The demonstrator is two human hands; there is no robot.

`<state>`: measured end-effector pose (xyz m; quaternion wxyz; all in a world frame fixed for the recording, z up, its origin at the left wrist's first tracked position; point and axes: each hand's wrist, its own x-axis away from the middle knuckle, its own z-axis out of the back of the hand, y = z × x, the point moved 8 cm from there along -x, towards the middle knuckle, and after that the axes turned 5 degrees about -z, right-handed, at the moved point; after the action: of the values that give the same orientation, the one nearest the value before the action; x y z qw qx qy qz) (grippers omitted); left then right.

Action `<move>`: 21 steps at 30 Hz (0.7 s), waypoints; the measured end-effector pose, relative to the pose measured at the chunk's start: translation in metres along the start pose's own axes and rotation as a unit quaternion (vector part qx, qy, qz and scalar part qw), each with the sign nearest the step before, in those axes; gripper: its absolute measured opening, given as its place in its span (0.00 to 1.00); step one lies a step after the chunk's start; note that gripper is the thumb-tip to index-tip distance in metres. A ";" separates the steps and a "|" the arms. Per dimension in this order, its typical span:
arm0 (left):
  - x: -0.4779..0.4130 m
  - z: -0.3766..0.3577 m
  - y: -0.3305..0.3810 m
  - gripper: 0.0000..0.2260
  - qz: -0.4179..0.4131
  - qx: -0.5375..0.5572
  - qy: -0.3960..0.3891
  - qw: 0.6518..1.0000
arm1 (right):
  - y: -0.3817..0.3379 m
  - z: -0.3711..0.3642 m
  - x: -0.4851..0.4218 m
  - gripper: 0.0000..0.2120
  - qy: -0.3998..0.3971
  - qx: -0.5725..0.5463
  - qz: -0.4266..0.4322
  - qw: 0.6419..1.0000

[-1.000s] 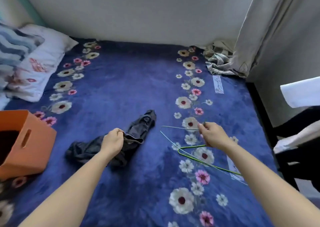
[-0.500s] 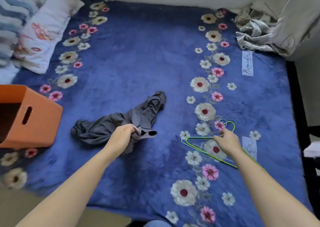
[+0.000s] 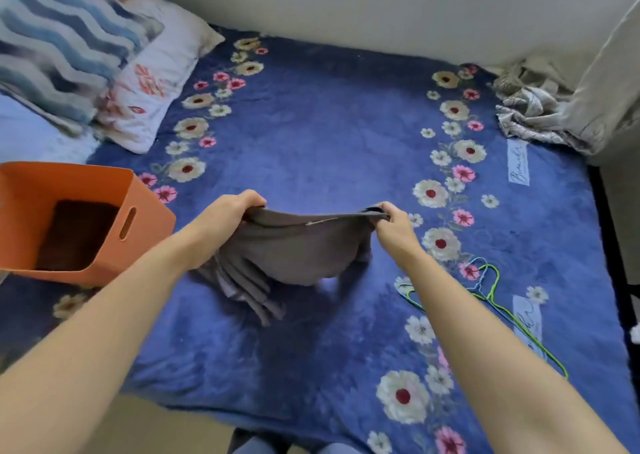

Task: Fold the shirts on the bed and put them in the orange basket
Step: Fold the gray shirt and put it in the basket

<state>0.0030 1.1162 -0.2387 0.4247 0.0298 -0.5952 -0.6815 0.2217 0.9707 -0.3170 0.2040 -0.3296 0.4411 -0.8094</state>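
Both hands, left (image 3: 227,215) and right (image 3: 393,223), grip the top edge of a grey shirt (image 3: 294,253) stretched between them above the blue floral bed (image 3: 311,135), orange basket (image 3: 145,225) at left, hangers (image 3: 491,287) at right.

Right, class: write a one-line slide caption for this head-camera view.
Left hand and right hand stretch a grey shirt over the floral blanket, orange basket nearby.

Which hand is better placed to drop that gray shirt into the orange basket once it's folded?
Probably the left. The left hand grips the gray shirt at the end nearer the orange basket; the right hand grips the far end, over by the hangers.
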 end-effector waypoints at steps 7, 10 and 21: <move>0.006 0.111 0.030 0.10 -0.037 -0.483 -0.132 0.865 | -0.146 0.019 0.043 0.12 -0.011 0.156 0.155 0.976; 0.000 0.152 0.057 0.13 -0.071 -0.524 -0.019 0.849 | -0.178 0.015 0.072 0.25 -0.057 0.371 0.108 0.921; 0.018 0.188 0.113 0.15 -0.202 -0.184 -0.129 0.953 | -0.151 0.083 0.111 0.21 -0.089 0.044 -0.054 0.994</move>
<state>-0.0500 1.2607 -0.0815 0.1960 -0.0175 -0.4908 -0.8488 0.1974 0.9328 -0.1166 0.2129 -0.4143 0.3666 -0.8054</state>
